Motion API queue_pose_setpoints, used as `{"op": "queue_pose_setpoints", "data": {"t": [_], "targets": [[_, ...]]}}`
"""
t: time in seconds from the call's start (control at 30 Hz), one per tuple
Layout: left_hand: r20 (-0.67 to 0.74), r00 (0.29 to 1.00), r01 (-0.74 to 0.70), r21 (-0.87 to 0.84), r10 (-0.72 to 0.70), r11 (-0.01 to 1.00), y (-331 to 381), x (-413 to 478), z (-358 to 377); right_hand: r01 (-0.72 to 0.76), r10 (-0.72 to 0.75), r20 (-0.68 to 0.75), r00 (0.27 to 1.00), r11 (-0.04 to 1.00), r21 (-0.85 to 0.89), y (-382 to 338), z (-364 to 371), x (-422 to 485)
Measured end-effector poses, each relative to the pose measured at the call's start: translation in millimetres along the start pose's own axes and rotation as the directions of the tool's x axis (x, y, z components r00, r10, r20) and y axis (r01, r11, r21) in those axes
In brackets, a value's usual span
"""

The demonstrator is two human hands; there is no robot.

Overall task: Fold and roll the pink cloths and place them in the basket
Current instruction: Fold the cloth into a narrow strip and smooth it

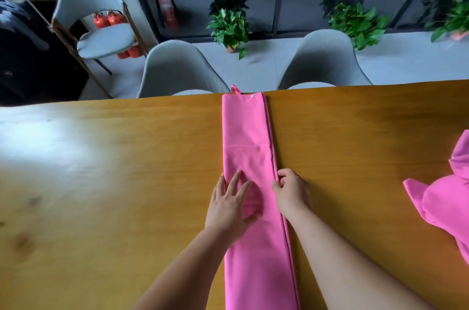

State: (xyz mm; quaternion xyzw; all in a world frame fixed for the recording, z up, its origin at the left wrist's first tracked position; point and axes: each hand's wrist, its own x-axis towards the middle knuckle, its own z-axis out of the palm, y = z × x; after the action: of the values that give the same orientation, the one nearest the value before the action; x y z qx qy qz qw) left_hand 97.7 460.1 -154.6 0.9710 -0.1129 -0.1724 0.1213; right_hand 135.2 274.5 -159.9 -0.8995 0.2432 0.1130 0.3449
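A pink cloth (250, 137), folded into a long narrow strip, lies lengthwise down the middle of the wooden table (114, 170), reaching from the far edge to the near edge. A small loop and a snap show at its far end. My left hand (229, 204) lies flat on the strip with fingers spread. My right hand (290, 191) has curled fingers at the strip's right edge, where the layered hems meet; whether it pinches the edge is unclear. A second pink cloth (444, 198) sits crumpled at the table's right edge. No basket is in view.
Two grey chairs (177, 71) (322, 58) stand tucked at the far side of the table. Potted plants (229, 25) line the floor by glass walls. Another chair and red fire extinguishers (109, 20) stand at the back left.
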Motion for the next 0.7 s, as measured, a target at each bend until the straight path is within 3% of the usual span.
{"op": "queue_pose_setpoints", "data": {"t": [0.23,0.5,0.7], "targets": [[-0.059,0.996,0.063,-0.004,-0.063,0.998,-4,70,-22,0.039,-0.038,-0.039,0.998,0.999,0.008,-40,6,64],[-0.088,0.992,0.097,0.023,-0.095,0.995,-12,141,-39,0.141,-0.162,-0.106,0.981,0.972,-0.187,-84,10,125],[-0.239,0.967,0.114,0.079,-0.092,0.990,-23,177,-40,0.188,-0.230,-0.154,0.961,0.952,-0.243,-104,11,158]]}}
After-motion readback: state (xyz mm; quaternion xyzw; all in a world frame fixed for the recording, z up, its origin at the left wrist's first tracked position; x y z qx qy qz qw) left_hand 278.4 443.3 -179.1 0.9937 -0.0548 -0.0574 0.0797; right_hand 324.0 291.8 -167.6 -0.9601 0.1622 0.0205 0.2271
